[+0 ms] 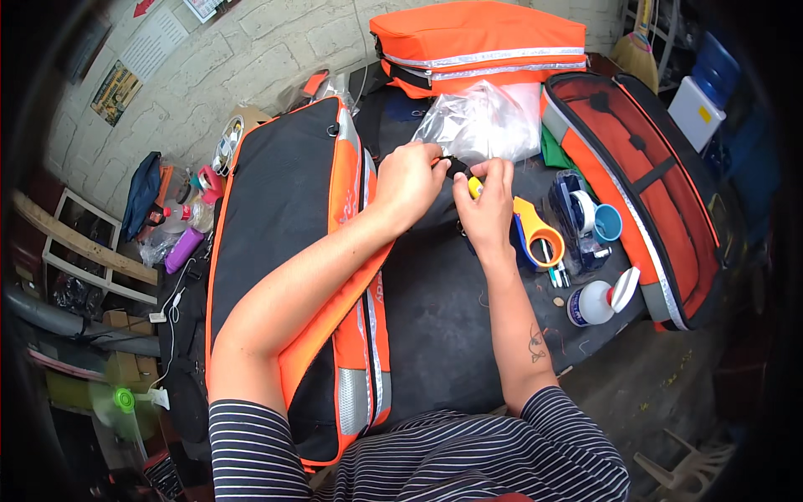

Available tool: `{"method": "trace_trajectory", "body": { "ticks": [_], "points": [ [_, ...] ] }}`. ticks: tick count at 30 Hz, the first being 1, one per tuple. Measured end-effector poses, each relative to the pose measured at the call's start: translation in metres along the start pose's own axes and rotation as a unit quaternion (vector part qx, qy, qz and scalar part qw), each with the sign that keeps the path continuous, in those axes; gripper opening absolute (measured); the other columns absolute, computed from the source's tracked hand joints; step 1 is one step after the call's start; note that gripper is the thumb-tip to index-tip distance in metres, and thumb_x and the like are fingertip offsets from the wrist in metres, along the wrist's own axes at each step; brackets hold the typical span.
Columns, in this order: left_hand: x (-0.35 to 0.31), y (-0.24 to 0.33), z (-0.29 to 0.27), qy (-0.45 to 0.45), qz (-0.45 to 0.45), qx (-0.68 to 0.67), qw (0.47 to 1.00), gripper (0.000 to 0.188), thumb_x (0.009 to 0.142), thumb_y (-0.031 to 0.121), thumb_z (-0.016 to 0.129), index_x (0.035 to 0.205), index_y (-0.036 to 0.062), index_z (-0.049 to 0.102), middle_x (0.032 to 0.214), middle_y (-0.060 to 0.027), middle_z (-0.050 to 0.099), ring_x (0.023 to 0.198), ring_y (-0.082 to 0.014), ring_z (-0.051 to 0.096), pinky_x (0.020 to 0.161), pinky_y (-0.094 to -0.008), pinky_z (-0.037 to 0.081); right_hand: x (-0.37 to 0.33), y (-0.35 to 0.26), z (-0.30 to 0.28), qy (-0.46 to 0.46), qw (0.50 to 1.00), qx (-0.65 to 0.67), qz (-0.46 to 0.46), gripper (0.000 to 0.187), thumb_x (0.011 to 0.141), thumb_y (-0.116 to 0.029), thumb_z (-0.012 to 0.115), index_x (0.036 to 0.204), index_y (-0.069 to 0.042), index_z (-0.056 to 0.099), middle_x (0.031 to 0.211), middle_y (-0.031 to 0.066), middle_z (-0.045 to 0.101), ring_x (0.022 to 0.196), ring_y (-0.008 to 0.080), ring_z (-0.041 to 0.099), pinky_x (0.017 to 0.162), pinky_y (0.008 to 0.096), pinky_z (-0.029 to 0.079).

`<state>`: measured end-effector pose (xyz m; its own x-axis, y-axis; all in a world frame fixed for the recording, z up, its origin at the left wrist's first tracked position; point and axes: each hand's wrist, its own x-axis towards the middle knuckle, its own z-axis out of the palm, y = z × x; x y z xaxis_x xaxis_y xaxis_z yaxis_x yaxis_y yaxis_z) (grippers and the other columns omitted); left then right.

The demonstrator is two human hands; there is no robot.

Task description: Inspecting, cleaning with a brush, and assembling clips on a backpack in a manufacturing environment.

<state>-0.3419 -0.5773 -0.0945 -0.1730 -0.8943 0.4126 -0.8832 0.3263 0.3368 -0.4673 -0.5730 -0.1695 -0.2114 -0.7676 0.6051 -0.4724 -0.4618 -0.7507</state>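
Observation:
My left hand (408,186) is closed, its fingertips pinching the end of a short black strap (457,167). Just to its right, my right hand (487,205) grips a small yellow object (475,186), held close to the strap. Fingers cover most of that object, so its kind does not show. Under my left forearm lies a long orange and black bag (280,184) with reflective silver strips along its side. Both hands are above the dark table (439,326), beside this bag's upper end.
Beyond my hands are clear plastic bags (481,121) and another orange bag (485,42). An open orange bag (623,180) with a mesh panel lies at right. Near it stand an orange and blue tape dispenser (535,234), a teal cup (608,223) and a spray bottle (595,303).

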Motion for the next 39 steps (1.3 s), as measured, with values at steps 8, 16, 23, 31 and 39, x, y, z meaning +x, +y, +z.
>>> {"method": "trace_trajectory", "body": {
  "ticks": [8, 16, 23, 31, 39],
  "points": [
    [-0.001, 0.0, 0.003, -0.004, -0.004, 0.022, 1.0, 0.025, 0.083, 0.021, 0.066, 0.094, -0.0008, 0.069, 0.091, -0.0185, 0.067, 0.086, -0.0357, 0.065, 0.078, -0.043, 0.051, 0.0, 0.001, 0.003, -0.009, 0.999, -0.041, 0.01, 0.029, 0.078, -0.015, 0.065, 0.095, -0.004, 0.045, 0.096, 0.0153, 0.048, 0.075, 0.0393, 0.058, 0.065, 0.048, 0.048],
    [-0.002, -0.004, 0.007, 0.011, -0.006, 0.01, 1.0, 0.025, 0.083, 0.022, 0.066, 0.092, -0.0009, 0.07, 0.085, -0.0195, 0.068, 0.083, -0.0358, 0.066, 0.076, -0.0435, 0.051, -0.001, -0.001, 0.002, -0.016, 0.999, -0.045, 0.018, 0.031, 0.078, -0.016, 0.066, 0.096, -0.003, 0.044, 0.096, 0.0156, 0.047, 0.076, 0.0393, 0.059, 0.065, 0.0479, 0.049],
    [0.003, -0.015, 0.012, 0.02, -0.093, -0.079, 0.992, 0.027, 0.083, 0.026, 0.065, 0.082, -0.0006, 0.069, 0.065, -0.0187, 0.063, 0.064, -0.0347, 0.064, 0.062, -0.0415, 0.048, -0.01, -0.009, 0.004, -0.03, 0.998, -0.054, 0.023, 0.032, 0.076, -0.015, 0.067, 0.095, -0.003, 0.044, 0.098, 0.0159, 0.044, 0.077, 0.0391, 0.059, 0.066, 0.0479, 0.051],
    [0.004, -0.021, 0.013, 0.005, -0.107, -0.103, 0.989, 0.029, 0.083, 0.027, 0.065, 0.077, -0.0017, 0.067, 0.059, -0.0165, 0.059, 0.055, -0.0292, 0.059, 0.057, -0.0393, 0.045, -0.01, -0.003, 0.009, -0.024, 0.999, -0.044, 0.018, 0.032, 0.077, -0.015, 0.068, 0.094, -0.003, 0.044, 0.097, 0.016, 0.045, 0.076, 0.039, 0.058, 0.066, 0.0476, 0.05],
    [0.012, -0.034, 0.009, -0.08, -0.106, -0.244, 0.961, 0.027, 0.082, 0.022, 0.064, 0.089, -0.0032, 0.068, 0.066, -0.0109, 0.062, 0.064, -0.0209, 0.066, 0.061, -0.0349, 0.05, 0.003, 0.031, 0.004, -0.107, 0.938, 0.318, 0.084, 0.036, 0.08, -0.004, 0.07, 0.11, 0.002, 0.052, 0.107, 0.0101, 0.055, 0.092, 0.0153, 0.058, 0.084, 0.0257, 0.045]
  ]
}}
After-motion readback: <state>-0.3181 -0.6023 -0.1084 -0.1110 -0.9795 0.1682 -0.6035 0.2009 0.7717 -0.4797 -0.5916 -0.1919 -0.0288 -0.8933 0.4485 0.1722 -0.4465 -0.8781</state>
